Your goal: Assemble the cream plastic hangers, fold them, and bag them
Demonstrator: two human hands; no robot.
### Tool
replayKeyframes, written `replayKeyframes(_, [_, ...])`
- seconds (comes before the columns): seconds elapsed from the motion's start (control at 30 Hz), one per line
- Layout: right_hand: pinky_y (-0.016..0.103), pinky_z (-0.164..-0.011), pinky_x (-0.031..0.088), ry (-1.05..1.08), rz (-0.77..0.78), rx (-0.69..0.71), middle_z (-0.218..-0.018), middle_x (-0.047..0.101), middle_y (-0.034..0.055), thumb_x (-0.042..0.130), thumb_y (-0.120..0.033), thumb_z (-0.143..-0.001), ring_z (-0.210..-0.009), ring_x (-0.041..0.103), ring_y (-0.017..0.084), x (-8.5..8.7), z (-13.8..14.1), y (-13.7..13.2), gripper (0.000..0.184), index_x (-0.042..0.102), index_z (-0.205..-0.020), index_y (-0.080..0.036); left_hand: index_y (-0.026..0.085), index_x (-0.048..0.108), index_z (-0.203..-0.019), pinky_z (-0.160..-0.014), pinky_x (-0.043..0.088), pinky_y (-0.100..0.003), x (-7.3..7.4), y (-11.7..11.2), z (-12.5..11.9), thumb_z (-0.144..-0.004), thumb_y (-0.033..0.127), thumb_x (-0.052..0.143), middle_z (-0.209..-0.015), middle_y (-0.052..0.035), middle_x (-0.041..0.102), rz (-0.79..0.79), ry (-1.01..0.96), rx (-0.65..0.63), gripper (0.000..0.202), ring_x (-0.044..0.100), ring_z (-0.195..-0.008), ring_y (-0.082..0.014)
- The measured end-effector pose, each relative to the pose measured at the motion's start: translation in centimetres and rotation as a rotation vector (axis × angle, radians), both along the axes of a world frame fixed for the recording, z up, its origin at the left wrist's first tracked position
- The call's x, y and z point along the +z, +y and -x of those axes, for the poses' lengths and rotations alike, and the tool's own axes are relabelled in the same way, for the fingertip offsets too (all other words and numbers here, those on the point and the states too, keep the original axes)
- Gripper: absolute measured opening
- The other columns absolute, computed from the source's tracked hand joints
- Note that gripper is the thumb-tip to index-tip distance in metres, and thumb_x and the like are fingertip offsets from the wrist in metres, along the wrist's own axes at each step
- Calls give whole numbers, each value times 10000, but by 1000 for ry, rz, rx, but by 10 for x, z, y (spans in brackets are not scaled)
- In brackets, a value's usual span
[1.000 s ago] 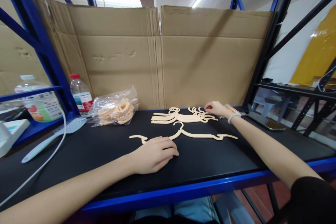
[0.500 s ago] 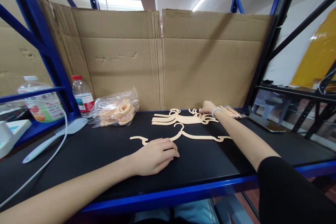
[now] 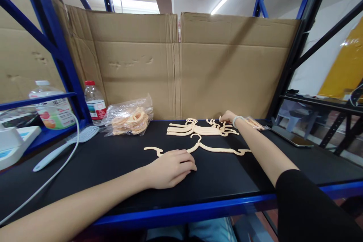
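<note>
Right hand (image 3: pixel 228 116) shifted inward, cream hanger (image 3: pixel 217 150) flat, slender, curved, hooked

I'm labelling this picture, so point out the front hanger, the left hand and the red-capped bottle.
Front hanger (image 3: pixel 217 149): head view, on its bar, right of the hook.
Left hand (image 3: pixel 171 168): head view, on the back of the hand.
Red-capped bottle (image 3: pixel 95 109): head view, on its label.

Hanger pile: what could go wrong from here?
Snag: the piled hangers overlap, so pulling one may drag others.
Bump: the right forearm crosses, in view, the right end of the near hanger and might nudge it.
Shift: the left hand covers part of that hanger and could slide it if moved.
</note>
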State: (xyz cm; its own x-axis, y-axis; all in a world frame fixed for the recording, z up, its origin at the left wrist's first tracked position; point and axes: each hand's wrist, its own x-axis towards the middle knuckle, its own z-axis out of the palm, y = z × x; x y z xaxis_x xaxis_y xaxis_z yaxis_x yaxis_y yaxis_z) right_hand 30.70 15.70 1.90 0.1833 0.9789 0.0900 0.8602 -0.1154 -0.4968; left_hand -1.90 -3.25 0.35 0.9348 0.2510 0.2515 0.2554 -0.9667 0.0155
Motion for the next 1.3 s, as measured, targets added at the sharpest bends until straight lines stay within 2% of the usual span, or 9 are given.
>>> replayKeyframes(0.23, [207,-488,435,415,-57,227,-596,569,-1,639,-155,-772,-470,469,77,35,15,-42,55,647,-823,-133,179,608,-1061,-866,436,-320,3,-3,-3,-881,182,470,-1004,-82,633,347,-195,75,227,573,-928,-197])
replayKeyframes(0.37, [239,-661,495,901,49,723,-714,605,14,661,-164,-777,-652,578,104,47,59,-87,88,600,-840,-149,171,598,-1083,-790,470,-312,9,0,-6,-876,277,537,-1050,-97,634,884,-522,251,240,606,-864,-180])
replayKeyframes(0.43, [251,-724,494,960,112,957,-773,627,24,700,-188,-753,-724,604,113,50,87,-110,159,608,-871,-134,186,548,-1173,-809,474,-335,14,2,-5,-874,317,559,-1182,-121,587,1225,-668,280,327,621,-893,-187])
replayKeyframes(0.57, [241,-672,482,988,158,1150,-738,632,21,752,-230,-707,-694,605,114,49,135,-133,217,600,-811,-115,164,555,-1192,-752,481,-280,20,6,0,-832,275,647,-1088,-117,623,1656,-750,208,388,632,-791,-145])
replayKeyframes(0.7, [213,-563,451,1061,178,1141,-709,624,17,766,-293,-694,-627,583,102,38,153,-127,266,594,-793,-115,88,646,-1008,-595,442,-173,23,10,6,-800,252,688,-734,-34,601,1726,-869,225,268,546,-603,-70])
replayKeyframes(0.87, [194,-525,423,1086,217,1231,-679,596,-3,718,-286,-758,-552,520,66,31,153,-122,219,583,-769,-114,91,643,-989,-496,405,-159,28,16,11,-804,322,672,-699,-21,553,1834,-846,177,297,508,-574,-75])
replayKeyframes(1.07, [241,-723,480,1062,260,1207,-841,612,21,708,-270,-756,-769,595,106,30,147,-127,230,575,-898,-148,93,650,-835,-425,344,-105,22,25,15,-762,230,728,-669,-35,597,1679,-889,284,174,491,-506,-39])
replayKeyframes(1.2, [283,-759,480,634,14,1021,-969,622,52,604,-212,-813,-870,594,140,23,118,-114,327,522,-1128,-188,77,645,-804,-380,352,-85,25,36,21,-818,149,653,-703,-55,636,1547,-1048,366,75,448,-439,-16])
replayKeyframes(1.3, [313,-766,449,25,-275,869,-885,643,63,562,-123,-789,-817,587,169,12,88,-97,221,613,-1002,-156,88,636,-854,-481,469,-107,34,42,27,-877,98,546,-892,-105,673,1518,-1231,401,94,529,-517,-33])
